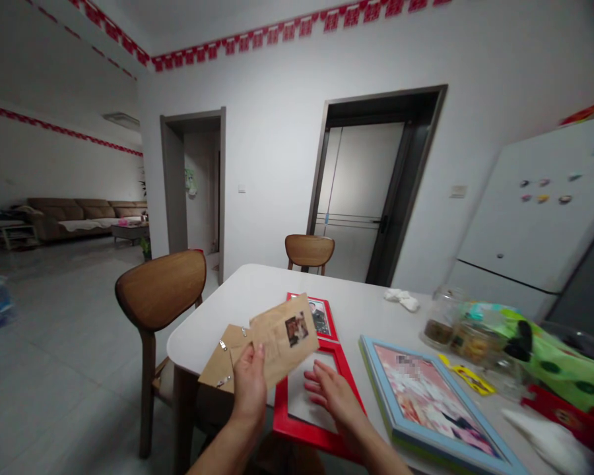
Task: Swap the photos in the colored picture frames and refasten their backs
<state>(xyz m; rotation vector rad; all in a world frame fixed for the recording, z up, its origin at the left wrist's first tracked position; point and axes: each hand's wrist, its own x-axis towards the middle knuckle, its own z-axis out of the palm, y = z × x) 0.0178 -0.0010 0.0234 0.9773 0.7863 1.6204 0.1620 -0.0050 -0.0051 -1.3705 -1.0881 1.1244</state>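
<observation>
Left hand [250, 379]: clenched on the near left edge of a flat, rectangular sheet of brown paper [280, 340], thumb on top.
Right hand [330, 392]: released, fingers loosely bent and spread, over the side of a glossy red rectangular frame [304, 430].
Sheet: raised ahead of the left hand, tilted, with a small dark printed picture [297, 330].
Tan board [215, 366] with silver metal clips [222, 345]: just left of the left hand, partly behind the sheet; cannot tell whether held or resting.
Red frame: on the white tabletop [264, 284], below and between both hands.
Second red frame [332, 320], photo inside: beyond the right hand.
Light blue rectangular frame [385, 386]: right of the right hand, face up.
Clear glass jars [440, 323], green plastic bag [554, 349]: farther right of the right hand.
</observation>
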